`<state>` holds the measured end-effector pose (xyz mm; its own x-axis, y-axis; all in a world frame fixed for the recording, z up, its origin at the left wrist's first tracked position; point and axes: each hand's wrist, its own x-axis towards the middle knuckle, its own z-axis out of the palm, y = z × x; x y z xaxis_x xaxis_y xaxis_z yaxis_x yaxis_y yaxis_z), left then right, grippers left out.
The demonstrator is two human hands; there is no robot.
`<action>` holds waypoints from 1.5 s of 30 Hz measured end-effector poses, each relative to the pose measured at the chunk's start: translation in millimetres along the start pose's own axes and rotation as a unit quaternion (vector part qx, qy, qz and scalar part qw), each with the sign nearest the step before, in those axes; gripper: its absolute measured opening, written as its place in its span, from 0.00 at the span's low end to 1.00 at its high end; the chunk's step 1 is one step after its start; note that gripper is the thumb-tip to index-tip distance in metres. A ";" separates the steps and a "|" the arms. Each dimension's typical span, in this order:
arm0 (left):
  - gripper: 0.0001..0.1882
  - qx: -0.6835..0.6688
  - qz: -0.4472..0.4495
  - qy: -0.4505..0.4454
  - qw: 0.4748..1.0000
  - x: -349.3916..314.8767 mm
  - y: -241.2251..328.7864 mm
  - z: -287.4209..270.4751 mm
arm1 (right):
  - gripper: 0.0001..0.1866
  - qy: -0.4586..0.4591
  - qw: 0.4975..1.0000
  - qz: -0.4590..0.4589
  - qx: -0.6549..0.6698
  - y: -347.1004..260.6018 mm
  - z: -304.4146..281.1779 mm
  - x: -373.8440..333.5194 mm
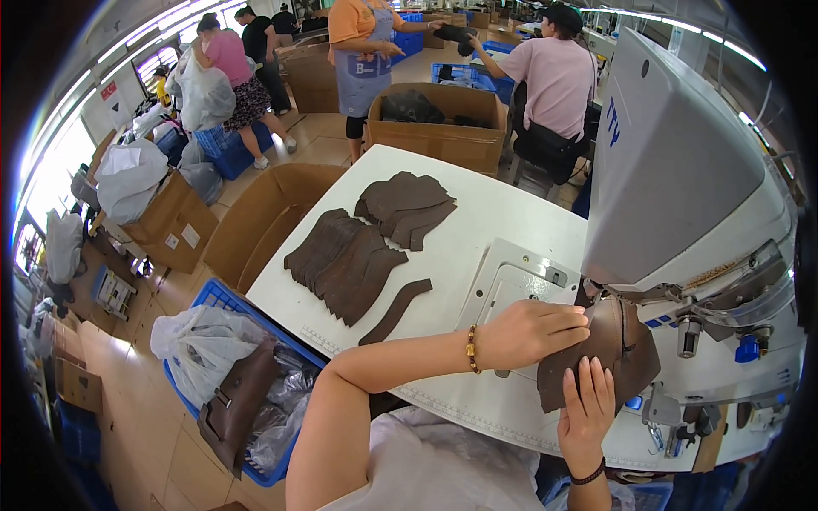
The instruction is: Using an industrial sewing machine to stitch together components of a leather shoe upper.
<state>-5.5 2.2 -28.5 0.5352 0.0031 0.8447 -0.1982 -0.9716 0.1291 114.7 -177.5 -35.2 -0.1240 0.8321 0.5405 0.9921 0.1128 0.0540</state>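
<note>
A brown leather piece with a dark zipper-like strip along it lies on the bed of a large white sewing machine, close under its head. My left hand reaches across from the left, its fingers closed together at the leather's upper left edge; their tips are partly hidden. Flat on the leather's near part rests my right hand, fingers stretched out. Further left on the white table sit two fanned stacks of brown leather pieces, a nearer stack and a farther stack, with a single curved strip beside them.
Left of the table, a blue crate holds a brown leather bag and plastic wrapping. An open cardboard box touches the table's left side; another box stands beyond its far edge. Several people work behind.
</note>
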 end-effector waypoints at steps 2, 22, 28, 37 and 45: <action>0.13 0.005 0.001 0.005 1.000 0.7 -0.2 -0.1 | 0.18 0.001 1.000 -0.001 0.000 0.3 0.4 0.0; 0.12 -0.299 -0.330 0.025 0.895 20.9 3.0 -16.4 | 0.16 0.046 0.999 -0.001 0.018 1.8 -0.2 8.5; 0.10 -0.180 -0.184 -0.046 0.965 26.9 -0.7 -26.1 | 0.21 0.058 0.997 0.003 0.048 6.1 -5.0 3.2; 0.15 0.002 0.035 -0.118 0.992 16.1 0.6 -21.6 | 0.21 0.063 0.991 0.006 0.118 9.1 -12.0 0.0; 0.09 0.083 0.141 -0.122 0.979 22.2 -3.8 -22.9 | 0.21 0.051 0.981 0.018 0.185 13.5 -15.3 0.0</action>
<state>-11.7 11.5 1.6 0.6627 -0.3083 0.6824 -0.2412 -0.9506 -0.1952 128.3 -184.3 -21.7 -0.0687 0.7823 0.6191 0.9196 0.2903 -0.2648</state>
